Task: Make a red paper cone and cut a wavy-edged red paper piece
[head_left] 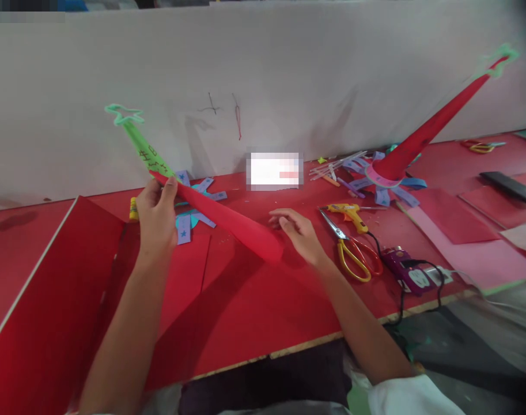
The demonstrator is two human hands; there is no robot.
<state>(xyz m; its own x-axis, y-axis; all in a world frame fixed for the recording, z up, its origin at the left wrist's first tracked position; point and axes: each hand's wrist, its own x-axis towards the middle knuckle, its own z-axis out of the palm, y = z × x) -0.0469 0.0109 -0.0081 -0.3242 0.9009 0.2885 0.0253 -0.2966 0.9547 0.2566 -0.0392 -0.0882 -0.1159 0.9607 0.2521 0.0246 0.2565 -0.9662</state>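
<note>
A long red paper cone (228,218) is held slantwise over the red table. My left hand (154,202) pinches it near its narrow tip, with the wide end pointing right. My right hand (298,230) is just beside that wide end, fingers apart and slightly curled, holding nothing. Behind my left hand stands a green paper cone (146,147) with handwriting and a light green fuzzy wire star at its top. Purple paper strips (184,229) with stars spread around its base. At the right stands a finished-looking red cone (435,129) with a pink ring and purple strips at its foot.
Scissors (349,245), a yellow glue gun (349,214) and a purple power strip (407,271) with cables lie right of my right hand. Pink sheets (453,253) and a dark case (509,187) are farther right. A red panel (50,300) rises at the left; a white wall (263,75) stands behind.
</note>
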